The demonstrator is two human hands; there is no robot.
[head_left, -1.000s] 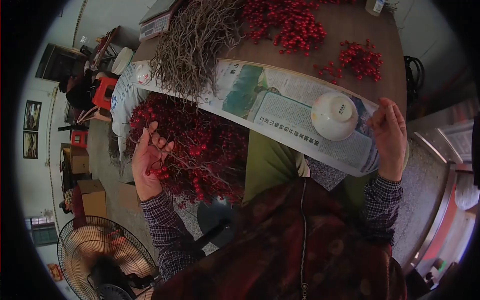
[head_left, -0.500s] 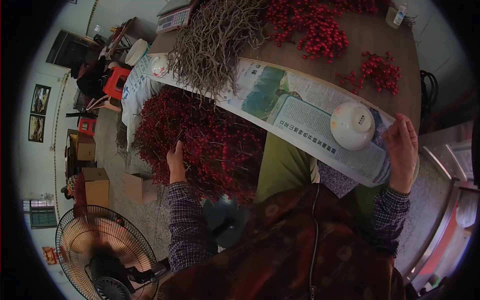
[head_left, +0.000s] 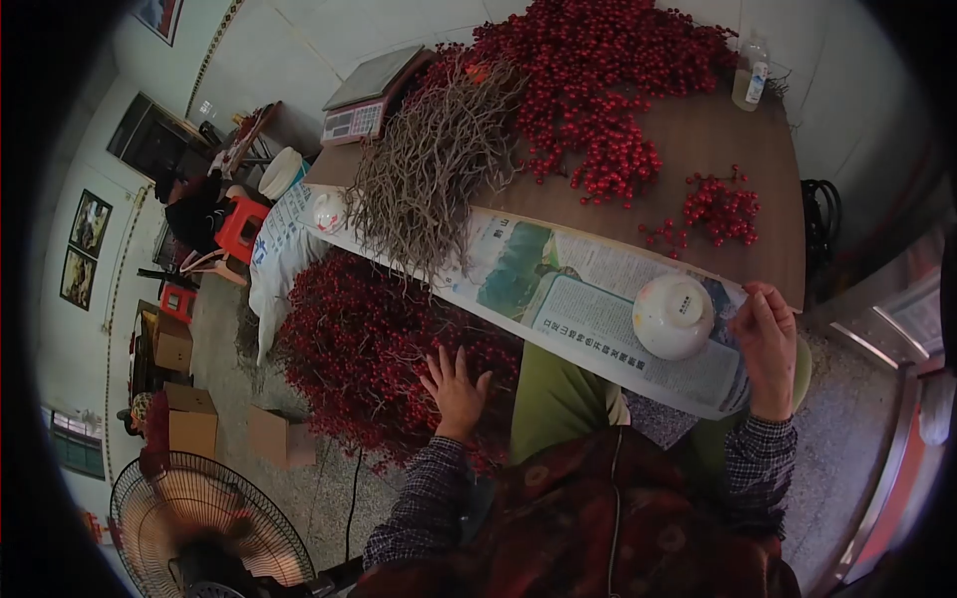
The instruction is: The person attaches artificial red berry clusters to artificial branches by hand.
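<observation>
My left hand [head_left: 457,395] lies with spread fingers on a large heap of red berry branches [head_left: 344,349] beside the table. My right hand [head_left: 766,351] is by the table's right corner, thumb and fingertips pressed together. Whatever they pinch, if anything, is too small to make out. An upturned white bowl [head_left: 674,317] sits on the newspaper [head_left: 588,344] just left of that hand. A small cluster of red berries [head_left: 722,209] lies farther back on the wooden tabletop [head_left: 768,149].
Bare twigs [head_left: 429,164] are piled across the table's left part, near a scale [head_left: 371,98]. More berry sprigs [head_left: 598,110] and a bottle [head_left: 751,75] stand behind. A fan [head_left: 209,528] is at lower left. Another person [head_left: 191,214] sits far left.
My left hand has moved right across the berry heap, and its fingers have spread out. My right hand keeps its pinch by the table corner. The view has tilted upward.
</observation>
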